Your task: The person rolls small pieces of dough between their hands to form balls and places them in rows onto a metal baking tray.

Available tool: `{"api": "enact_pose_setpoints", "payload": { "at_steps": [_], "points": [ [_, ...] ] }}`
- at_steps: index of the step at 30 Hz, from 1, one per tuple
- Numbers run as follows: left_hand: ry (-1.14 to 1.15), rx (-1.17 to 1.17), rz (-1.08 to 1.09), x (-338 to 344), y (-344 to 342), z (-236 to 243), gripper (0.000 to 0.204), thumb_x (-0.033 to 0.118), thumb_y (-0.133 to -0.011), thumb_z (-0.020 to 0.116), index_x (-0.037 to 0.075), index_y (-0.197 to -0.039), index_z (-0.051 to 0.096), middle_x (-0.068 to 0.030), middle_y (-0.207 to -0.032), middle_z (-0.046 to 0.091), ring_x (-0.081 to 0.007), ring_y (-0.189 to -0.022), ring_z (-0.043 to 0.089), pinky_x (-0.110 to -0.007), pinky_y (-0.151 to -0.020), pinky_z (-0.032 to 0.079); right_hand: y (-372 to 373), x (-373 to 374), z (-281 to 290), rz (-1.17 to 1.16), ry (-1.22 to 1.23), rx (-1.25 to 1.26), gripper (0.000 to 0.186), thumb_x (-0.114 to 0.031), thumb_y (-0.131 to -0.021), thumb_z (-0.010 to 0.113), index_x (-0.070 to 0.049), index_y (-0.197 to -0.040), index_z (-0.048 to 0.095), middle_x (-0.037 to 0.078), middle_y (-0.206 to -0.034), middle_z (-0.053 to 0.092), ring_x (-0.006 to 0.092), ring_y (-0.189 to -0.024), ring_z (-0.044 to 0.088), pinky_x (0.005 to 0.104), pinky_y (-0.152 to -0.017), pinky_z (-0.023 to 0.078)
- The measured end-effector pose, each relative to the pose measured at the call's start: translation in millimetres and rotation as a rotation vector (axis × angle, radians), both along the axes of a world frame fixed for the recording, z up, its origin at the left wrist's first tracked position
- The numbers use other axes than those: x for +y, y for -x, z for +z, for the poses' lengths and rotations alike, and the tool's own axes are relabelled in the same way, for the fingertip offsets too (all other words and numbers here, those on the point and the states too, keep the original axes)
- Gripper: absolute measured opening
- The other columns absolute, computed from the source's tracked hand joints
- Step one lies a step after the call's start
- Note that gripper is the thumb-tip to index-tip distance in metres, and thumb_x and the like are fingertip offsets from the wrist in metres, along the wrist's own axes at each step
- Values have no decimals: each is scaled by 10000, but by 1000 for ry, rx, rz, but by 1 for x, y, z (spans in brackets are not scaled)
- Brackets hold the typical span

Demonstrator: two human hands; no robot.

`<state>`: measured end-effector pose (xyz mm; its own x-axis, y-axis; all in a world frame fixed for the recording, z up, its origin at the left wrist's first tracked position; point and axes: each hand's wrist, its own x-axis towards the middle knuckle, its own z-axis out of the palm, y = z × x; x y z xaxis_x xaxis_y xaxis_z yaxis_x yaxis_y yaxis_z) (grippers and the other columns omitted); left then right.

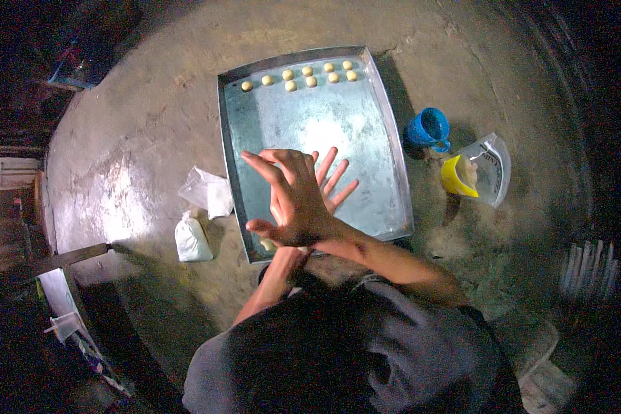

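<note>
My right hand (298, 195) lies across my left hand (335, 182) above the near part of a metal tray (258, 127), and the forearms cross at the wrists. The right fingers are stretched out and the thumb stands apart. Beneath it, the left hand's spread fingers show past its far right side. The right hand covers the left palm, so I cannot see whether anything lies between them. Several small pale dough balls (312, 81) sit in two rows along the tray's far edge. A pale lump (268, 245) shows partly at the near left corner, beside my right thumb.
Left of the tray, a tied white plastic bag (193, 239) stands near a clear bag with white contents (217, 196). On the right are a blue mug (428, 128) and an open yellow and clear pouch (460, 175). A bar or plank (69, 258) extends in at lower left.
</note>
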<state>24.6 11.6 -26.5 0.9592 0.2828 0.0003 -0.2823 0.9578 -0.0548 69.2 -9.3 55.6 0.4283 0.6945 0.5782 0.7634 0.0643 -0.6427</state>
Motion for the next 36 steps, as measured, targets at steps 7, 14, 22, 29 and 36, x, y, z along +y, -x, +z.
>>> {"api": "enact_pose_setpoints", "payload": {
  "at_steps": [7,14,22,29,36],
  "points": [
    [-45,68,43,4,-8,31,943,767,-909,341,147,-1590,138,-127,-1630,203,-390,-1480,229,-634,-1189,191,-43,15,50,-87,-115,123,795,-682,-948,399,-33,-1398,494,150,-1126,588,313,-1081,527,455,-1006,340],
    [-113,57,206,3,-11,20,889,741,-931,303,117,-1560,236,-207,-1614,211,-386,-1493,209,-601,-1205,147,9,-8,9,8,159,-242,891,-789,-874,402,-142,-1485,437,148,-1210,529,367,-1167,489,645,-1002,302],
    [29,292,170,1,13,16,805,635,-954,392,85,-1533,286,-148,-1637,194,-366,-1501,191,-571,-1217,164,23,-13,-23,-59,181,-25,874,-768,-911,366,-84,-1449,455,180,-1166,536,366,-1134,504,575,-1045,305],
    [200,201,131,6,7,18,803,631,-950,402,86,-1529,292,-146,-1634,207,-361,-1497,208,-559,-1216,181,18,-3,-27,-204,136,469,533,-498,-1017,381,-101,-1344,519,111,-1143,591,342,-1165,514,567,-1095,265],
    [387,104,93,10,10,19,801,628,-946,413,87,-1525,299,-144,-1631,220,-355,-1492,225,-548,-1215,197,-10,-17,6,-16,55,639,427,-351,-1062,327,-57,-1271,555,119,-1084,613,289,-1086,552,405,-1079,313]
  ]
}}
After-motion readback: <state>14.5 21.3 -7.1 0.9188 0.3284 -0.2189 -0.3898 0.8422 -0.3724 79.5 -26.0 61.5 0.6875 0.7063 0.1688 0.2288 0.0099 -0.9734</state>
